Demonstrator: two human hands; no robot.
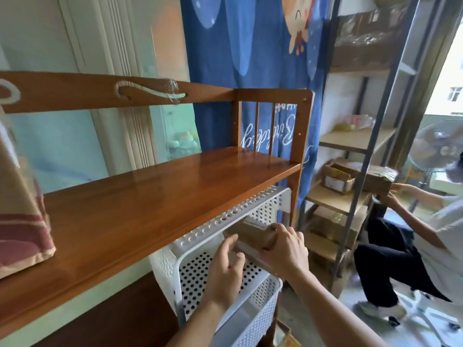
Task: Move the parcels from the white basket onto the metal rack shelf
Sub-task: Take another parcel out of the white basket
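A brown cardboard parcel [253, 234] sits at the top of the white perforated basket [253, 296], which stands under a wooden shelf. My right hand [285, 249] grips the parcel's right end. My left hand [226, 264] rests against its left side with fingers curled on it. The metal rack [360, 171] stands to the right, with pale wooden boards and several cardboard boxes [337, 180] on its shelves.
A brown wooden shelf unit [155, 194] overhangs the basket, with a paper bag [20, 209] on its left. A blue curtain [250, 58] hangs behind. Another person [411, 236] crouches at the right, holding a box on the rack. A fan [438, 149] stands behind them.
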